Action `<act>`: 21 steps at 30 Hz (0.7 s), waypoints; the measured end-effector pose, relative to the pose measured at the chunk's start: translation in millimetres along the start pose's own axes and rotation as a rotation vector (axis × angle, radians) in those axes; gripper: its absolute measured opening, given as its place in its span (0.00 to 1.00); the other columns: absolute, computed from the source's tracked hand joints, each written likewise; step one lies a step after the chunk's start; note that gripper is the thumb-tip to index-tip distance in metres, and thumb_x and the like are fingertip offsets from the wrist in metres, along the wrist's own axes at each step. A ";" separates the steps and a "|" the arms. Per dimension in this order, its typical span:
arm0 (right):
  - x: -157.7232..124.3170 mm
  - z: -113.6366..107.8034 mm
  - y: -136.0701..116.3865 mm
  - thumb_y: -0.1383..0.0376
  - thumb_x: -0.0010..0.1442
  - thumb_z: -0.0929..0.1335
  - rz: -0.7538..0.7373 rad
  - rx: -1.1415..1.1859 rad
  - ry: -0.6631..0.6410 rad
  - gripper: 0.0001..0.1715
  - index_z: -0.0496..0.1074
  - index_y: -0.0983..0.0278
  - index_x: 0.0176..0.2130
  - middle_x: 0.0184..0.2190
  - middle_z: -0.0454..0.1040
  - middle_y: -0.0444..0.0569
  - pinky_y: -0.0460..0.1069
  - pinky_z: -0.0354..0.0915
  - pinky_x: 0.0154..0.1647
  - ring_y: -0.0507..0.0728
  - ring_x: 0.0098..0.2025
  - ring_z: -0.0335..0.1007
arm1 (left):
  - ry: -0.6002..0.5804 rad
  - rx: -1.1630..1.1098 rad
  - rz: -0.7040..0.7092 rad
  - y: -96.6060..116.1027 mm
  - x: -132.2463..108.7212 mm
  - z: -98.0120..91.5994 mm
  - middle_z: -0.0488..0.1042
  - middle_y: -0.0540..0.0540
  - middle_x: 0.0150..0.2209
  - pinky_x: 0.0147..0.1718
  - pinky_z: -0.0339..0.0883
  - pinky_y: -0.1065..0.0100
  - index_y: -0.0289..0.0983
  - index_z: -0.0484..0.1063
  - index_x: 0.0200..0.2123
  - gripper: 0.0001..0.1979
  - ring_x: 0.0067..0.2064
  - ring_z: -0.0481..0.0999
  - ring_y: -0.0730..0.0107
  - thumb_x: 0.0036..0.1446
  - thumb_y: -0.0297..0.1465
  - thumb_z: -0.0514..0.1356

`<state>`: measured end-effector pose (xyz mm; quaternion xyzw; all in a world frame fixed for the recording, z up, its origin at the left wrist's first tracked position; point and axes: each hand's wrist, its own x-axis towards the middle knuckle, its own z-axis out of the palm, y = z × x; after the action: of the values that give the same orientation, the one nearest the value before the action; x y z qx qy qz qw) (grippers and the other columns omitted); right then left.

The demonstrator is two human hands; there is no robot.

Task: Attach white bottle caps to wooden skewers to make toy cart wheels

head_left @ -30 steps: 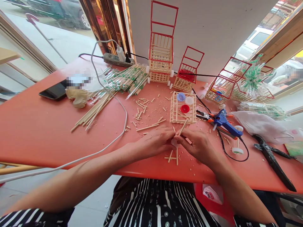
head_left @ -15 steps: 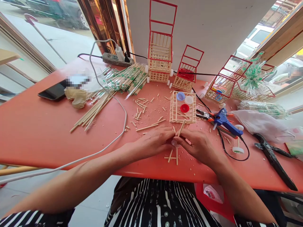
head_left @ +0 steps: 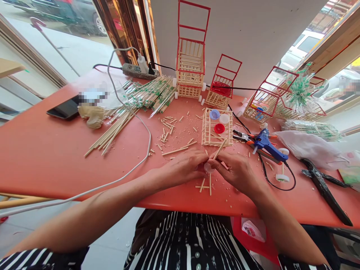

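My left hand (head_left: 191,165) is closed around the edge of a clear white bottle cap (head_left: 208,168). My right hand (head_left: 234,168) pinches a short wooden stick (head_left: 220,148) that slants up and to the right, its lower end at the cap. Fingers hide exactly where stick and cap meet. Below my hands, a few cut sticks (head_left: 202,186) lie crossed on the red table (head_left: 123,168). Just beyond is a small stick-built basket (head_left: 203,129) with a blue cap (head_left: 214,114), a white cap (head_left: 224,119) and a red cap (head_left: 219,128) on it.
At right lie a blue glue gun (head_left: 267,142), pliers (head_left: 242,135), a wheel pair (head_left: 282,177) and a black-handled cutter (head_left: 323,191). Stick-built carts (head_left: 191,67) stand along the back. Wrapped chopsticks (head_left: 154,93), a phone (head_left: 63,108) and a white cable (head_left: 123,174) occupy the left.
The stick in my right hand has tilted further to the right, and the cap shows slightly more between my fingers. Both hands stay in nearly the same place.
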<state>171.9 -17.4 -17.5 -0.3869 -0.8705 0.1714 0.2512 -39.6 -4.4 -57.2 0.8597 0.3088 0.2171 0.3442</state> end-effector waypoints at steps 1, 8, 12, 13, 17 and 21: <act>0.0 0.2 0.3 0.61 0.72 0.66 -0.003 -0.003 0.012 0.16 0.71 0.62 0.32 0.24 0.73 0.42 0.46 0.56 0.28 0.50 0.24 0.64 | 0.009 -0.003 -0.002 -0.4 -0.1 0.4 0.77 0.45 0.42 0.41 0.61 0.67 0.36 0.71 0.41 0.04 0.43 0.74 0.62 0.62 0.28 0.63; -0.3 0.6 0.4 0.58 0.73 0.64 -0.006 -0.010 0.037 0.20 0.71 0.62 0.30 0.24 0.73 0.43 0.46 0.55 0.28 0.50 0.25 0.63 | 0.067 -0.010 -0.033 2.2 -2.1 0.3 0.77 0.47 0.37 0.37 0.60 0.68 0.36 0.72 0.40 0.03 0.38 0.73 0.66 0.64 0.30 0.62; -1.0 0.4 -0.8 0.56 0.73 0.64 -0.006 -0.002 0.042 0.21 0.72 0.62 0.31 0.24 0.72 0.43 0.46 0.56 0.29 0.50 0.25 0.62 | 0.080 0.007 -0.031 5.4 -1.0 -1.2 0.76 0.48 0.35 0.36 0.60 0.69 0.36 0.72 0.38 0.03 0.36 0.73 0.67 0.63 0.30 0.63; -1.1 0.3 -1.0 0.56 0.73 0.64 -0.011 0.000 0.044 0.21 0.72 0.62 0.31 0.24 0.72 0.43 0.46 0.56 0.29 0.50 0.24 0.62 | 0.084 0.009 -0.030 5.6 -0.6 -1.2 0.76 0.49 0.34 0.35 0.60 0.69 0.36 0.72 0.38 0.03 0.35 0.73 0.67 0.63 0.30 0.63; -1.0 -0.1 -1.5 0.56 0.73 0.64 -0.021 -0.008 0.054 0.20 0.73 0.62 0.32 0.24 0.72 0.43 0.46 0.56 0.28 0.50 0.24 0.62 | 0.087 0.019 -0.034 3.1 0.7 0.2 0.76 0.48 0.34 0.35 0.60 0.69 0.36 0.72 0.36 0.05 0.35 0.73 0.66 0.63 0.31 0.64; -0.6 -0.4 -1.2 0.56 0.74 0.63 -0.026 -0.027 0.052 0.21 0.73 0.62 0.32 0.24 0.71 0.43 0.46 0.55 0.28 0.50 0.24 0.60 | 0.101 0.020 -0.021 0.1 1.1 1.4 0.75 0.49 0.33 0.35 0.60 0.69 0.36 0.71 0.36 0.06 0.35 0.72 0.67 0.62 0.32 0.64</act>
<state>171.8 -18.6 -16.8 -0.3834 -0.8708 0.1462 0.2709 -38.0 -4.3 -57.9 0.8477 0.3370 0.2536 0.3219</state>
